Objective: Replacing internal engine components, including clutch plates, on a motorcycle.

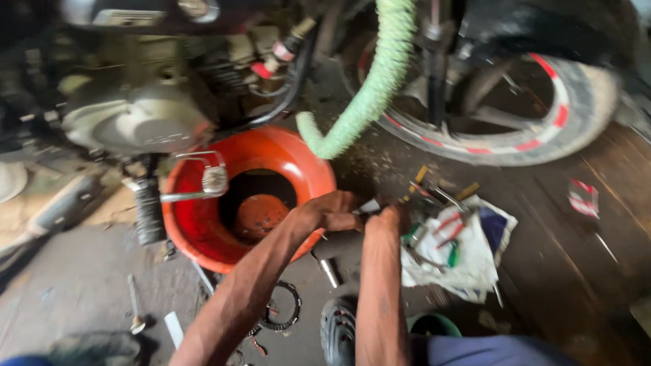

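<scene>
Down by the orange basin (pixel 197 231), my left hand (pixel 331 212) and right hand (pixel 389 220) met over a small pale piece (pixel 370 206) pinched between them, just off the basin's right rim; the blur hid how tightly either hand gripped it. Right beside my right hand lay a white cloth (pixel 472 261) strewn with screwdrivers and small tools. A green ribbed hose (pixel 369 88) hung down over the basin's far edge. Beyond it stood the motorcycle's engine (pixel 136 117) and its red-striped wheel (pixel 540 118). Near my sandal (pixel 338 334) lay a toothed ring (pixel 287 314) and a short metal tube (pixel 329 271).
</scene>
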